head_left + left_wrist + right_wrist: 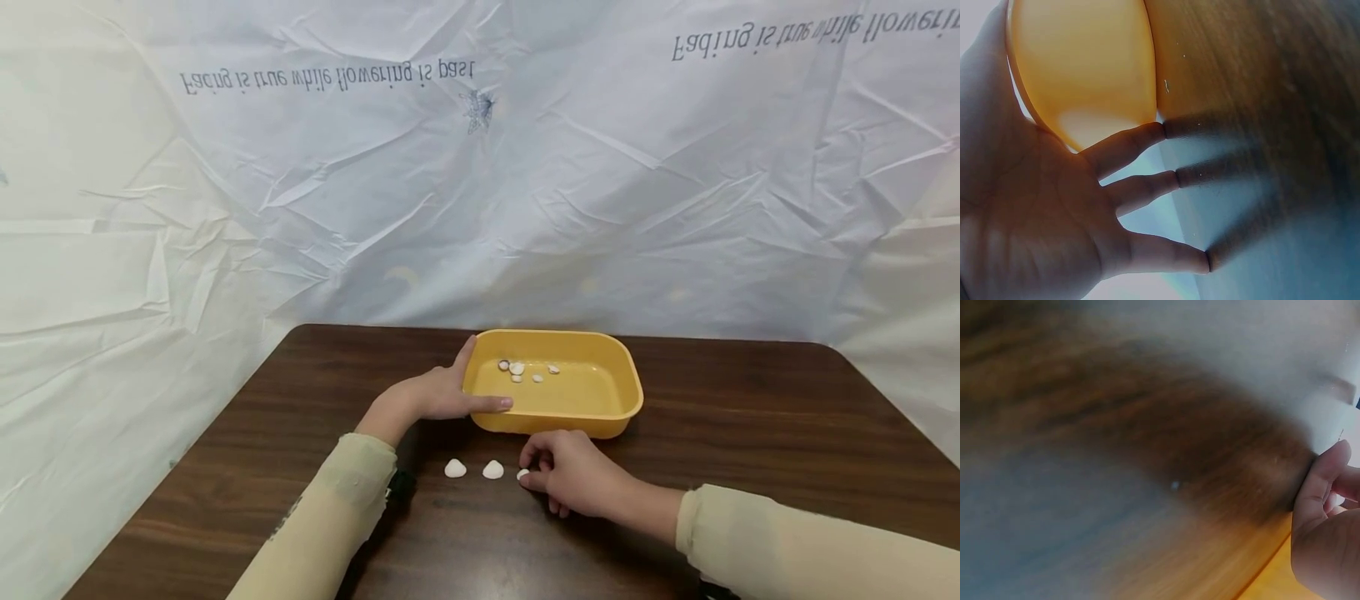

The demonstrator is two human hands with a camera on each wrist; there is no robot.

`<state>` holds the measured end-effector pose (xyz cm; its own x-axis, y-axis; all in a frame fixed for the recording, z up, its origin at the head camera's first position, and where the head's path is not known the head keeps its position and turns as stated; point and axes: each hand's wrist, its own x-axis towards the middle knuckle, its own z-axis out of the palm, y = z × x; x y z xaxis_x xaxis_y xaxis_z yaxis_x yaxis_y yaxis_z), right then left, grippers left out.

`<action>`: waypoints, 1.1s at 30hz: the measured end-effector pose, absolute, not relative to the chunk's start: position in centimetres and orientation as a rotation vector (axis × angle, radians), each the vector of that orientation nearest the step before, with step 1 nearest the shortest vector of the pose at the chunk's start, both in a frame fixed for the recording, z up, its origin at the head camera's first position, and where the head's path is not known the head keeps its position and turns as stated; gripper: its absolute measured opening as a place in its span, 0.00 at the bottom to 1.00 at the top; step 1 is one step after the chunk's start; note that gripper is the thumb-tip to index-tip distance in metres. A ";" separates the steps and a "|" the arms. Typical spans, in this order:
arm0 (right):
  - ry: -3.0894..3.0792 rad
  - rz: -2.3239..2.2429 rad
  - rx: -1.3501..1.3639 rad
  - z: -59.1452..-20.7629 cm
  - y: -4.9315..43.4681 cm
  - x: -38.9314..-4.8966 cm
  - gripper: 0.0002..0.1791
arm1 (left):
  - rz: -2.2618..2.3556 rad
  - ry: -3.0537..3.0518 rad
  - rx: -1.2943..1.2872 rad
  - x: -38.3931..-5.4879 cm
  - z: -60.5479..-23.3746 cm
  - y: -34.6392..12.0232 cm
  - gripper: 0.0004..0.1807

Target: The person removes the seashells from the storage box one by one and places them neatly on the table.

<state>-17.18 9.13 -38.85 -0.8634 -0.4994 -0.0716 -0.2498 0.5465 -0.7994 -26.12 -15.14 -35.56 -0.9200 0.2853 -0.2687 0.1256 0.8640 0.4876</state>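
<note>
A yellow plastic basin (558,425) stands on the table in the head view, with several small shells (517,368) on its floor. My left hand (442,393) holds the basin's left end, its thumb along the near rim. In the left wrist view, the spread fingers (1147,194) reach down to the tabletop beside the basin wall (1085,69). My right hand (573,473) pinches a small white shell (522,474) between thumb and finger at the table surface. Left of it, two white shells (492,470) lie in a row. The right wrist view hides that shell behind the fingers (1329,469).
The dark brown wooden table (720,417) has rounded far corners. Behind it hangs a creased white sheet (450,200) with printed lettering. Dark bands show at both wrists below the cream sleeves (330,517).
</note>
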 end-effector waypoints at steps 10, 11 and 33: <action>2.427 -1.258 -0.604 -38.9 9.4 -16.7 0.07 | 0.692 2.692 0.290 -25.5 -36.0 -15.5 0.75; 2.426 -1.260 -0.605 -38.8 9.4 -16.7 0.08 | 0.691 2.697 0.294 -25.4 -36.0 -15.5 0.75; 2.445 -1.243 -0.592 -38.3 9.7 -17.7 0.06 | 0.696 2.717 0.299 -26.1 -35.6 -15.2 0.75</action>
<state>-17.66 9.68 -38.26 -0.8577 -0.5032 -0.1049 -0.2117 0.5318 -0.8200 -26.06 -15.25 -35.57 -0.9271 0.2769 -0.2527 0.1213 0.8594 0.4967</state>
